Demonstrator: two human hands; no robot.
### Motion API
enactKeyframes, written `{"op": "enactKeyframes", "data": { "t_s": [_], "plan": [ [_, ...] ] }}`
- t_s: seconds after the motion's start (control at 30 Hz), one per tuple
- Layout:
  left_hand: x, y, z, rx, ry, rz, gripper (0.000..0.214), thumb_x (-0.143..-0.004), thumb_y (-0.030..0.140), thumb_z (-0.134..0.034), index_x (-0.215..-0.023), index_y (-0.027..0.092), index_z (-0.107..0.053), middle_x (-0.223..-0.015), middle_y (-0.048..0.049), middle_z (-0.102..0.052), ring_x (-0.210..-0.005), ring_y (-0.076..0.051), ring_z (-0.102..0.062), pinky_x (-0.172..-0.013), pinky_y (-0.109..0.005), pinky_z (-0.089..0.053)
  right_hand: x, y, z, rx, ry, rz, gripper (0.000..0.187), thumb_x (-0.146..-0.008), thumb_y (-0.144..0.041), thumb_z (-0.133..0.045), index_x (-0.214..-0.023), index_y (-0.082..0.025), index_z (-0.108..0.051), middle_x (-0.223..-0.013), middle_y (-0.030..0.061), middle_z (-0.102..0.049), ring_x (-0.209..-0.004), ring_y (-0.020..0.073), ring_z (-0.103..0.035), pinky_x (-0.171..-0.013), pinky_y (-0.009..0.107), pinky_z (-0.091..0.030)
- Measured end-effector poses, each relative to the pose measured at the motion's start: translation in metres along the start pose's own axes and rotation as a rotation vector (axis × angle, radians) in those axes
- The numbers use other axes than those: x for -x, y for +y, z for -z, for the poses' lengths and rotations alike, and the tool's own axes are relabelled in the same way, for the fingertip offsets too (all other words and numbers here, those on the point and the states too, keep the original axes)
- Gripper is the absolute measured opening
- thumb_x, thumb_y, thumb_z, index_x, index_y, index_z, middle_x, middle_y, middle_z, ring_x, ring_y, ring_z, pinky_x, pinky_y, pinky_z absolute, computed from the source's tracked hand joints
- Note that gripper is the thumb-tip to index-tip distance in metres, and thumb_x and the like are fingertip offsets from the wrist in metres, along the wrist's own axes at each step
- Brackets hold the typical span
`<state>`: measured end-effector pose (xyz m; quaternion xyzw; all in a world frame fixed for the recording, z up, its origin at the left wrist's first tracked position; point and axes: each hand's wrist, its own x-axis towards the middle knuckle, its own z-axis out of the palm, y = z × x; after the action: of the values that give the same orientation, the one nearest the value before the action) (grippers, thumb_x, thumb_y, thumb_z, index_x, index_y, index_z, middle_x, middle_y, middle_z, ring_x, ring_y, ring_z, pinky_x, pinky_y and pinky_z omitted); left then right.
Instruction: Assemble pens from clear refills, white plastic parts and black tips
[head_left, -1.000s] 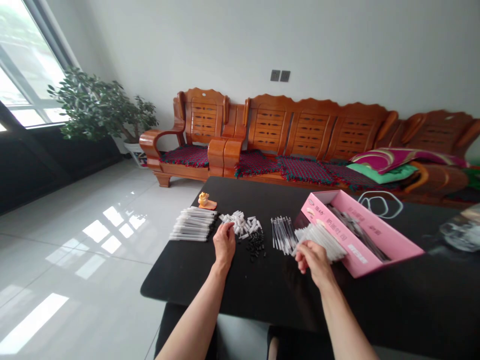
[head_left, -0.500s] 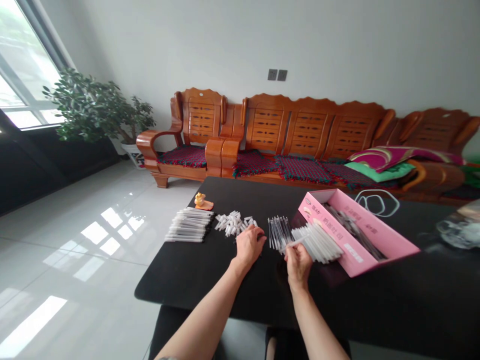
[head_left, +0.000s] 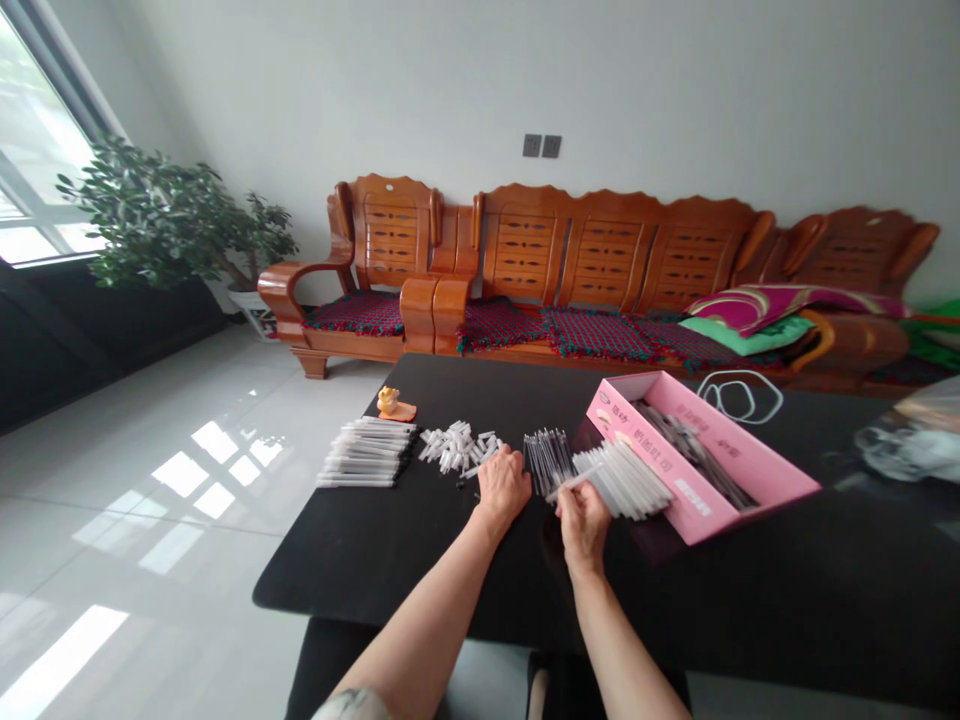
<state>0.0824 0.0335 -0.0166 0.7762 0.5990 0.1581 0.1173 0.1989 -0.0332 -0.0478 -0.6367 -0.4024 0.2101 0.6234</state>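
On the black table (head_left: 420, 550) my left hand (head_left: 501, 484) rests with curled fingers over a patch of small black parts, right of a heap of white pen caps (head_left: 456, 447). What its fingers hold is hidden. My right hand (head_left: 581, 512) pinches one clear pen barrel (head_left: 576, 481) that points up and to the right. A row of thin refills (head_left: 546, 455) lies between the hands. A pile of clear barrels (head_left: 624, 478) leans against the pink box (head_left: 750, 480). A stack of assembled white pens (head_left: 365, 453) lies at the far left.
A small orange figurine (head_left: 390, 402) stands at the table's far left corner. White rubber loops (head_left: 737, 396) lie behind the box, and a clear plastic bag (head_left: 900, 445) lies at the right. A wooden sofa (head_left: 600, 270) and a potted plant (head_left: 161, 215) stand beyond.
My left hand has moved right from the white caps to the black parts beside the refills. My right hand has lifted one clear barrel off the pile. The view has shifted right.
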Motion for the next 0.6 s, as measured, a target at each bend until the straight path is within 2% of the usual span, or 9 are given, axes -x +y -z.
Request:
{"op": "enactKeyframes", "data": {
  "t_s": [0.17,0.37,0.47,0.6],
  "plan": [
    [-0.005,0.006,0.003,-0.026,-0.032,0.032,0.025,-0.084,0.019,-0.049,-0.093,0.013,-0.072,-0.098,-0.0147,-0.068,-0.09,-0.024,-0.066,-0.078,-0.031,-0.048,0.001,-0.005,0.0,-0.006,-0.006,0.004,0.011,-0.074,-0.029,-0.058,-0.068,-0.021,-0.055,-0.05,-0.005,-0.052,-0.046,0.0137,-0.046,-0.049,0.025,-0.037],
    [-0.012,0.01,0.011,-0.05,-0.109,0.024,0.026,-0.082,0.011,-0.049,-0.093,0.01,-0.072,-0.094,-0.0172,-0.071,-0.091,-0.027,-0.068,-0.078,-0.032,-0.051,0.0,-0.002,0.001,0.047,-0.004,0.017,0.011,-0.075,-0.03,-0.058,-0.069,-0.02,-0.056,-0.052,-0.0041,-0.055,-0.049,0.0152,-0.049,-0.053,0.026,-0.039],
    [-0.016,0.011,0.015,-0.078,-0.15,0.016,0.025,-0.081,0.011,-0.052,-0.095,0.01,-0.072,-0.096,-0.0188,-0.071,-0.094,-0.028,-0.068,-0.08,-0.033,-0.051,0.0,0.0,0.001,0.07,-0.007,0.024,0.012,-0.076,-0.031,-0.058,-0.07,-0.02,-0.057,-0.053,-0.0039,-0.055,-0.051,0.0159,-0.05,-0.055,0.027,-0.039],
    [-0.021,0.011,0.018,-0.088,-0.195,-0.005,0.025,-0.072,0.012,-0.062,-0.094,0.01,-0.073,-0.096,-0.0194,-0.072,-0.094,-0.028,-0.068,-0.08,-0.033,-0.053,0.0,0.003,0.001,0.075,-0.012,0.034,0.013,-0.078,-0.031,-0.057,-0.07,-0.02,-0.056,-0.053,-0.0041,-0.054,-0.053,0.0162,-0.05,-0.056,0.027,-0.039]
  ]
}}
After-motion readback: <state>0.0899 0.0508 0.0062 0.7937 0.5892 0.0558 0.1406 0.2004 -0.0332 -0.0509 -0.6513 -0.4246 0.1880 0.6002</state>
